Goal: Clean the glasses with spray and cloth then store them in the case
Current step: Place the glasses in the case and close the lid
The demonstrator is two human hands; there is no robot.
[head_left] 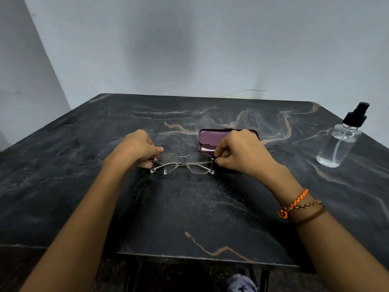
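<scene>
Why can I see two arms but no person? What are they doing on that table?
The camera sits on the person's head and looks down, so you see only their own arms, as if you were them. There is just this one picture.

The left hand and the right hand each pinch one end of a pair of glasses, folded, just above or on the dark table.

Behind the glasses lies an open purple case with something white inside. Far to the right stands a clear spray bottle with a black top. The right wrist wears bracelets.

I see no separate cloth.
</scene>
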